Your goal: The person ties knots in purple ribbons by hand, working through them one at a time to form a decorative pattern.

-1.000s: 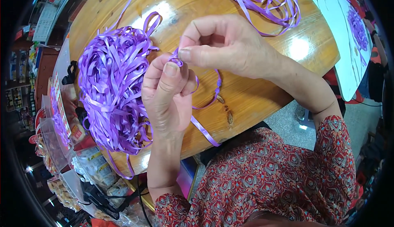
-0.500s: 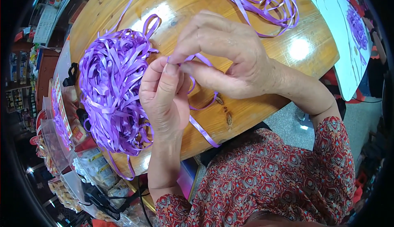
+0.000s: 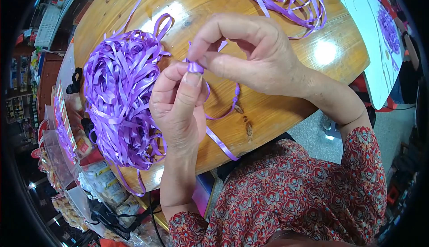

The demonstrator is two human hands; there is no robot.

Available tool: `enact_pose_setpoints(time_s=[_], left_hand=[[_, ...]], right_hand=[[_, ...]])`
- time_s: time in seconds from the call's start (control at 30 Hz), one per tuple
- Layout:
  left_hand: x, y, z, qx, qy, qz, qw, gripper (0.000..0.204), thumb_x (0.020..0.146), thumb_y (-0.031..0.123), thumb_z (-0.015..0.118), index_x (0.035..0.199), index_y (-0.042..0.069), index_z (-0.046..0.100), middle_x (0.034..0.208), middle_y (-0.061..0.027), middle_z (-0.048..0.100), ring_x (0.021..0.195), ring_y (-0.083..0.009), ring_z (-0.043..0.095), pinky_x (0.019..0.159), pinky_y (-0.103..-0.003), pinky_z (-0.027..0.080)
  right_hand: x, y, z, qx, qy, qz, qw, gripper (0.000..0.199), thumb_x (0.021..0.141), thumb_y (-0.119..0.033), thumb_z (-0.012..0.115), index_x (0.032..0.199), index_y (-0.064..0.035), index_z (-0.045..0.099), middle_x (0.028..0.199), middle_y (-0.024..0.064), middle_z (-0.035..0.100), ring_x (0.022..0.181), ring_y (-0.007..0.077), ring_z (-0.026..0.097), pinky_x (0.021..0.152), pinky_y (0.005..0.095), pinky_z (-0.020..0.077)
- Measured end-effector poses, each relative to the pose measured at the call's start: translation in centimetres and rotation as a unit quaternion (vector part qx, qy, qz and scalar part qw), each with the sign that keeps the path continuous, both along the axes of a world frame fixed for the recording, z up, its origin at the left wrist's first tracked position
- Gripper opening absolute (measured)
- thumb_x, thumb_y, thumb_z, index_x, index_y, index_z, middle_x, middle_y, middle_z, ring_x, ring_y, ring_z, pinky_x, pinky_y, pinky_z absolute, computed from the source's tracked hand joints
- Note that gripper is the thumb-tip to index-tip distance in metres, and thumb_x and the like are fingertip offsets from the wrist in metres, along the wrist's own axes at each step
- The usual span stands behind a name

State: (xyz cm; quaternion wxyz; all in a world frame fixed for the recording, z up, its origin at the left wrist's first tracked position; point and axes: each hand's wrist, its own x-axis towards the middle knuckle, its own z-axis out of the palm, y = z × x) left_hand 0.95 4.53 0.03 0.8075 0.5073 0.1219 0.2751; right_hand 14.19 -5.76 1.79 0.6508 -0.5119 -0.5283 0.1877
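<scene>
A shiny purple ribbon (image 3: pixel 195 67) is pinched between my two hands above the table. My left hand (image 3: pixel 178 99) is closed, its thumb pressing the ribbon against the curled index finger. From the right, my right hand (image 3: pixel 250 55) holds the same ribbon between thumb and index finger, with its other fingers curled behind. A small fold of ribbon shows between the fingertips. Part of the ribbon hangs below the right hand, with small knots (image 3: pixel 236 94) along it. A ribbon tail (image 3: pixel 222 144) runs over the table's near edge. Left of my hands lies a big tangled heap of purple ribbon (image 3: pixel 125 99).
The wooden table (image 3: pixel 286 99) has a curved edge close to my body. Loose loops of purple ribbon (image 3: pixel 308 6) lie at its far right. Beyond stands a white marbled surface (image 3: pixel 362 19) with more ribbon. Packaged goods (image 3: pixel 105 186) and a black cable crowd the left side.
My right hand has shifted slightly, and its fingers have opened into a wider arch. More of the purple ribbon shows at the fingertips, and knots on the hanging strand have come into sight.
</scene>
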Motion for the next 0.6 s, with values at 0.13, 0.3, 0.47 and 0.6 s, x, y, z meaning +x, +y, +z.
enact_pose_setpoints(time_s=[0.13, 0.3, 0.47, 0.6], left_hand=[[-0.53, 0.55, -0.21, -0.024, -0.018, -0.008, 1.000, 0.017, 0.088, 0.012, 0.061, 0.100, -0.001, 0.057, 0.078, -0.0007, 0.055, 0.065, -0.0072, 0.049, 0.058, -0.020, 0.039], [-0.63, 0.51, -0.43, -0.045, -0.001, 0.009, 0.999, 0.021, 0.088, 0.012, 0.062, 0.103, -0.001, 0.056, 0.093, -0.0057, 0.062, 0.080, -0.0115, 0.060, 0.071, -0.024, 0.048], [-0.42, 0.44, -0.46, -0.017, 0.017, 0.009, 1.000, 0.020, 0.088, 0.012, 0.061, 0.103, -0.001, 0.057, 0.083, -0.0028, 0.059, 0.071, -0.0099, 0.054, 0.066, -0.024, 0.044], [-0.15, 0.62, -0.82, -0.002, -0.016, -0.026, 1.000, 0.020, 0.089, 0.013, 0.060, 0.102, -0.001, 0.057, 0.074, 0.0004, 0.052, 0.061, -0.0076, 0.042, 0.057, -0.022, 0.036]], right_hand=[[-0.14, 0.00, 0.61, 0.059, -0.124, -0.080, 0.987, 0.018, 0.077, 0.001, 0.067, 0.095, 0.0018, 0.063, 0.088, 0.0083, 0.063, 0.082, 0.0156, 0.060, 0.073, 0.0259, 0.0458], [-0.24, 0.23, 0.20, 0.081, -0.221, -0.101, 0.967, 0.022, 0.075, 0.000, 0.071, 0.095, 0.0011, 0.063, 0.090, 0.0093, 0.064, 0.083, 0.0170, 0.061, 0.072, 0.0264, 0.0463], [-0.46, -0.09, 0.22, -0.019, -0.073, -0.052, 0.996, 0.016, 0.081, 0.000, 0.065, 0.096, 0.0010, 0.062, 0.091, 0.0055, 0.063, 0.086, 0.0117, 0.060, 0.075, 0.0244, 0.0471], [-0.12, -0.07, 0.25, -0.079, 0.178, 0.059, 0.979, 0.013, 0.085, -0.002, 0.062, 0.098, 0.0008, 0.062, 0.091, 0.0026, 0.063, 0.087, 0.0079, 0.058, 0.077, 0.0219, 0.0472]])
